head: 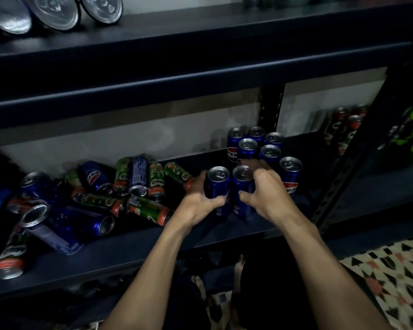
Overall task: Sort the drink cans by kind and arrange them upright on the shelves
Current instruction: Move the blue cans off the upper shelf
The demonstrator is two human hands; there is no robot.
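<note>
A patterned floor [391, 277] shows at near right, below the dark shelf [129, 256] that both arms reach onto. The left hand [200, 206] is wrapped round an upright Pepsi can [218, 184]. The right hand [265, 189] is wrapped round a second Pepsi can [242, 184] just right of it, the two cans side by side. A third Pepsi [291, 173] stands just right of the right hand. To the left, a heap [93, 201] of Pepsi and green Milo cans lies on its sides. Behind the hands, five more Pepsi cans [255, 144] stand clustered near the back wall. Far right, past a post [271, 108], blurred green cans [348, 125] stand. On the upper shelf [200, 22], far left, three cans [55, 10] show their ends.
</note>
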